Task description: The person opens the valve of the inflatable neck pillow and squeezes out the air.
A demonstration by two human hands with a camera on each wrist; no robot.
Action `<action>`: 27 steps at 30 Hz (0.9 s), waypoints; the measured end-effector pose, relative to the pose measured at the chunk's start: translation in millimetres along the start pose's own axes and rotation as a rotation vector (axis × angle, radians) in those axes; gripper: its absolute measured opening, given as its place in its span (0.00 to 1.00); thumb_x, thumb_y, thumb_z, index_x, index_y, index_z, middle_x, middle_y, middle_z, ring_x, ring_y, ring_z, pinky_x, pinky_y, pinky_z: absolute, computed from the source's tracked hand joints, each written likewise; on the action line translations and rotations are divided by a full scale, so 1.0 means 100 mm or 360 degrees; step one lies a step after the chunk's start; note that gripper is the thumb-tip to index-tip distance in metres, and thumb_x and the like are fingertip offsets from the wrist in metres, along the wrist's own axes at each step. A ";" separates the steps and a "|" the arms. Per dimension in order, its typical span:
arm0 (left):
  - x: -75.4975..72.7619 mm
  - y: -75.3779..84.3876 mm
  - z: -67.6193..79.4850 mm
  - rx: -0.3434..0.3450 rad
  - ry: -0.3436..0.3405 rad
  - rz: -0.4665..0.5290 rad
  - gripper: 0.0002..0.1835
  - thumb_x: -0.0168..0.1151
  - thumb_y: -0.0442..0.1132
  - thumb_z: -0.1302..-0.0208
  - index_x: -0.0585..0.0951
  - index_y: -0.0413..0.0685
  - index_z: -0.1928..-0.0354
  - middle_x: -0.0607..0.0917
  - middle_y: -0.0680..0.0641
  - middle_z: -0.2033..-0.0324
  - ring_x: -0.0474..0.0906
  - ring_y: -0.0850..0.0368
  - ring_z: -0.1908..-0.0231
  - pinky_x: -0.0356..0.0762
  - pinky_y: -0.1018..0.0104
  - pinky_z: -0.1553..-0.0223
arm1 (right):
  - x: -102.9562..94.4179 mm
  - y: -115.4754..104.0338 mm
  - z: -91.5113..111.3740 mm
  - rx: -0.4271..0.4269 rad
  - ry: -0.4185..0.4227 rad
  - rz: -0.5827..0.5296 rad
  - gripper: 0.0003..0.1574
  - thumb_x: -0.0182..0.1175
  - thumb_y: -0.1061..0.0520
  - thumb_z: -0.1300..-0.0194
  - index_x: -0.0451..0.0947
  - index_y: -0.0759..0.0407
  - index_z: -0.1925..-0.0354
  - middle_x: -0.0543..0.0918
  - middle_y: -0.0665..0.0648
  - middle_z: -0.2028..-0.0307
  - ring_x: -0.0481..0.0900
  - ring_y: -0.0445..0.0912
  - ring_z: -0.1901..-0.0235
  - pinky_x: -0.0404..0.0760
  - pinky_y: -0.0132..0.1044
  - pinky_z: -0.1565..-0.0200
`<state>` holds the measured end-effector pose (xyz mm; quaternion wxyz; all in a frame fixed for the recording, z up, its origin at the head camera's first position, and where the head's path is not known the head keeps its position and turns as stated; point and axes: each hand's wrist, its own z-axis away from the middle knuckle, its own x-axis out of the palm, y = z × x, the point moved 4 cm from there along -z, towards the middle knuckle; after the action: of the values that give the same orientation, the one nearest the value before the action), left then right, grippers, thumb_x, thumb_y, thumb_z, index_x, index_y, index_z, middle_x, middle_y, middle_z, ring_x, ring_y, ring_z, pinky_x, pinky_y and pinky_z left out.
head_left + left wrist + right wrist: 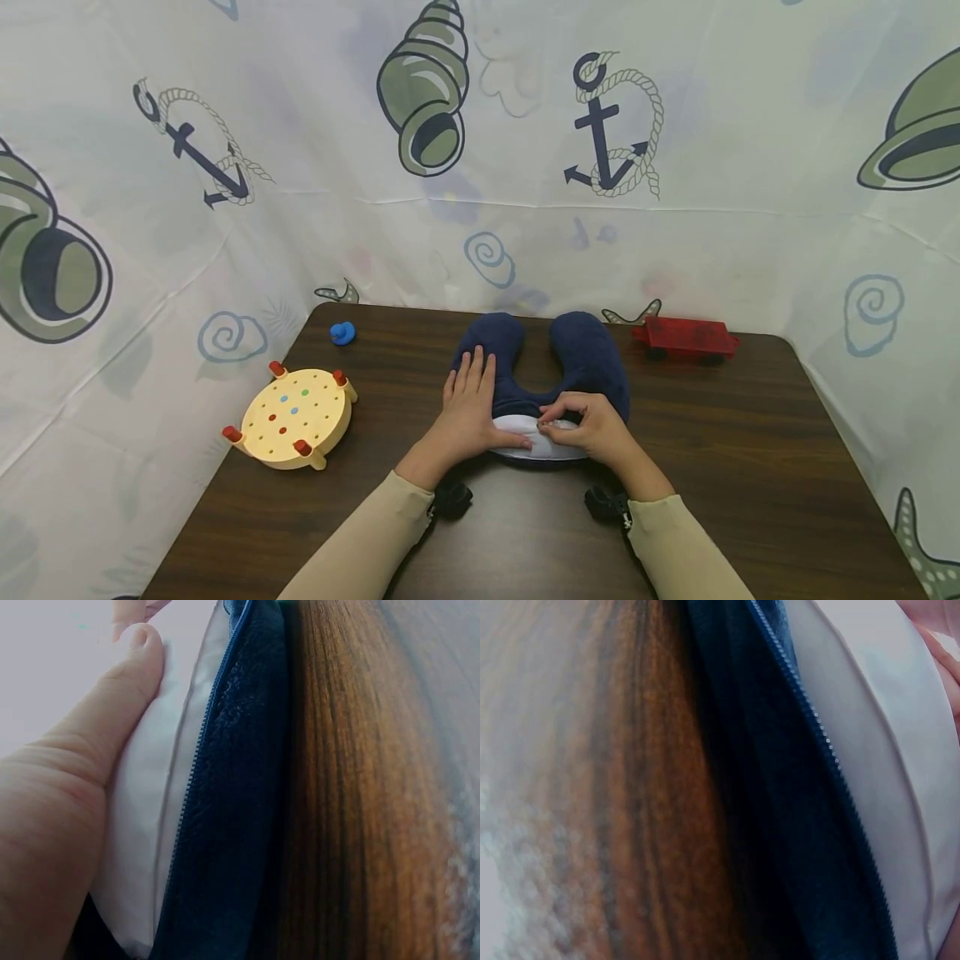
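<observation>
A navy U-shaped neck pillow (600, 362) lies on the table with its curved end toward me. Along that end its zipper (196, 750) is undone, and a white inner lining (513, 423) bulges through the gap. My left hand (467, 417) rests flat on the pillow's left side, fingers spread, with the thumb (124, 690) laid along the white lining. From the right, my right hand (596, 425) brings curled index finger and thumb together at the middle of the lining and pinches there. What sits between those fingertips is mostly hidden.
To the left stands a round cream toy (300, 421) with red-tipped legs and coloured dots. Behind it is a small blue toy (342, 333). A red toy wagon (688, 337) sits at the back right. A printed cloth (525, 167) hangs around the table (750, 467).
</observation>
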<state>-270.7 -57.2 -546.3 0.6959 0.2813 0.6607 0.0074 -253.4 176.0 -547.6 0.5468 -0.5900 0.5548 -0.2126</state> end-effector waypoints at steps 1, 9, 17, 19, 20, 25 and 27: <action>0.00 0.00 0.00 -0.0001 -0.0003 0.0000 0.87 0.76 0.85 0.59 0.38 0.47 0.10 0.33 0.40 0.11 0.29 0.37 0.11 0.36 0.32 0.15 | 0.00 0.00 0.00 0.0002 0.0000 -0.0003 0.08 0.82 0.61 0.39 0.94 0.48 0.62 0.94 0.50 0.61 0.93 0.48 0.49 0.83 0.28 0.41; 0.01 0.00 -0.01 0.0001 -0.0008 0.0020 0.88 0.77 0.84 0.59 0.38 0.46 0.11 0.31 0.39 0.11 0.26 0.36 0.12 0.33 0.32 0.15 | 0.00 0.01 0.00 0.0002 0.0001 -0.0001 0.07 0.82 0.59 0.38 0.94 0.49 0.62 0.94 0.51 0.60 0.93 0.50 0.50 0.83 0.27 0.41; 0.03 0.00 -0.01 0.0015 -0.0006 0.0016 0.87 0.76 0.85 0.58 0.37 0.46 0.11 0.30 0.39 0.12 0.24 0.36 0.12 0.32 0.32 0.15 | -0.01 0.02 0.00 -0.0007 -0.0001 0.0019 0.08 0.82 0.60 0.38 0.94 0.47 0.63 0.94 0.51 0.60 0.92 0.47 0.49 0.83 0.27 0.41; 0.02 0.00 -0.01 0.0013 -0.0010 0.0018 0.87 0.76 0.84 0.58 0.37 0.45 0.11 0.30 0.39 0.12 0.24 0.36 0.12 0.32 0.32 0.15 | -0.01 0.03 -0.01 0.0005 -0.0007 0.0012 0.09 0.82 0.60 0.38 0.94 0.47 0.63 0.94 0.50 0.59 0.92 0.46 0.49 0.83 0.27 0.41; 0.02 0.00 -0.01 0.0011 -0.0012 0.0023 0.87 0.76 0.84 0.58 0.37 0.45 0.11 0.30 0.39 0.12 0.24 0.36 0.12 0.32 0.32 0.15 | 0.00 0.04 -0.01 0.0006 -0.0009 0.0010 0.09 0.82 0.60 0.39 0.94 0.47 0.62 0.94 0.50 0.59 0.92 0.47 0.49 0.83 0.27 0.41; 0.01 0.00 0.00 -0.0002 -0.0037 0.0019 0.87 0.76 0.84 0.57 0.36 0.46 0.11 0.30 0.39 0.12 0.24 0.36 0.12 0.32 0.32 0.15 | 0.00 0.05 -0.01 0.0024 -0.0016 0.0015 0.08 0.83 0.58 0.39 0.94 0.46 0.62 0.94 0.50 0.59 0.93 0.48 0.49 0.83 0.27 0.41; 0.01 0.00 0.00 0.0002 -0.0038 0.0029 0.87 0.76 0.84 0.57 0.36 0.46 0.11 0.30 0.39 0.12 0.24 0.36 0.12 0.32 0.32 0.15 | 0.00 0.04 -0.01 0.0036 -0.0014 0.0016 0.08 0.83 0.58 0.39 0.94 0.46 0.62 0.94 0.49 0.59 0.93 0.49 0.49 0.82 0.27 0.40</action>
<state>-270.4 -56.6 -546.9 0.7036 0.2877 0.6497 0.0099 -255.7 176.8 -551.2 0.5569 -0.5820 0.5528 -0.2136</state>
